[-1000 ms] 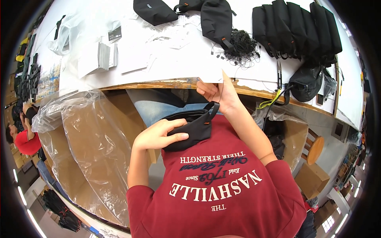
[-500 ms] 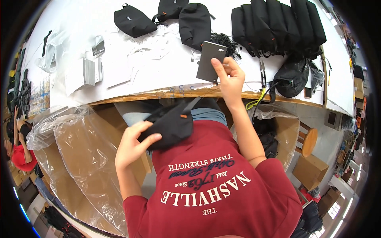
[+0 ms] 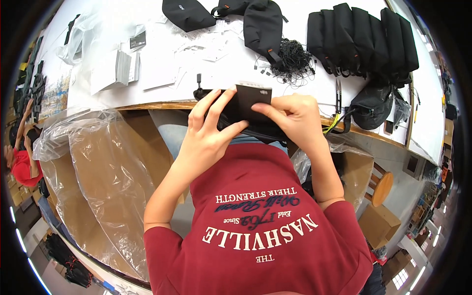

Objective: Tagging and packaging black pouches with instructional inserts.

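Fingers (image 3: 216, 105) of both hands gripping dark card (image 3: 253, 101), upright, against black pouch (image 3: 255, 129)

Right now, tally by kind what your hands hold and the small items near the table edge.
black pouch, in left hand: 1
dark card, in right hand: 1
thread snips: 1
tangle of black cords: 1
Total: 4

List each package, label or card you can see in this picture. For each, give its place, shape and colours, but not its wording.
Dark card: flat grey-black rectangle, pinched by the right hand against the black pouch that the left hand grips.
Stack of white cards: on the table, upper left.
Small dark tag: rectangular, above that stack.
Clear plastic bags: lining brown cartons, lower left.
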`<state>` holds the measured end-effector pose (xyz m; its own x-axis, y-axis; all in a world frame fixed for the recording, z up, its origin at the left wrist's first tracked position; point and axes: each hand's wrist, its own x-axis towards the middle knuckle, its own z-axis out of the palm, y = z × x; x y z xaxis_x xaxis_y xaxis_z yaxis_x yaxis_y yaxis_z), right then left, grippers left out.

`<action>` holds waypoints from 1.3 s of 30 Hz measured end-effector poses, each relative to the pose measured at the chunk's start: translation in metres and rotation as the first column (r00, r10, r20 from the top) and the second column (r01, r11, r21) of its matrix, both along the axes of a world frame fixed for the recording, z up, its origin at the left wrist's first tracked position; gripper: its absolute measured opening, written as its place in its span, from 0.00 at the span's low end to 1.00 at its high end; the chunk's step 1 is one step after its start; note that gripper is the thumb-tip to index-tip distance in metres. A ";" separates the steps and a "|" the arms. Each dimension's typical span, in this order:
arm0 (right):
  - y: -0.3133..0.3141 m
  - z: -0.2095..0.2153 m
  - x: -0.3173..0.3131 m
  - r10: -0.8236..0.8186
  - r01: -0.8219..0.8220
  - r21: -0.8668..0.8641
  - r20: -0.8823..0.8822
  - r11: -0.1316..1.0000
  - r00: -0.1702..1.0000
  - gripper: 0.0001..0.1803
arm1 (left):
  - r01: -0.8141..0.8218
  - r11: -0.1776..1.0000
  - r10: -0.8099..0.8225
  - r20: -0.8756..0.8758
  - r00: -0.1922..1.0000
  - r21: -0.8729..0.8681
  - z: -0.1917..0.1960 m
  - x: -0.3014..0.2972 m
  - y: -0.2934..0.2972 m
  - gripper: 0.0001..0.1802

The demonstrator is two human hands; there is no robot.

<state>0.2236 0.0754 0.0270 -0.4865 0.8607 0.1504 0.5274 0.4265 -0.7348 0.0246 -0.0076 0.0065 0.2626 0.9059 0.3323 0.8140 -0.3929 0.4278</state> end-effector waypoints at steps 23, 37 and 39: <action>-0.018 -0.012 -0.005 0.191 -0.153 -0.182 0.216 0.971 0.957 0.06 | 0.105 0.994 -0.108 -0.131 0.986 -0.026 -0.010 -0.015 -0.005 0.10; -0.019 -0.018 -0.004 0.402 -0.350 -0.225 0.258 0.909 0.879 0.17 | 0.077 0.991 -0.054 0.203 0.978 -0.107 -0.024 -0.031 0.027 0.13; -0.021 -0.024 -0.003 0.404 -0.352 -0.238 0.227 0.905 0.886 0.16 | -0.182 0.979 0.202 0.327 0.923 -0.092 -0.042 -0.050 0.049 0.08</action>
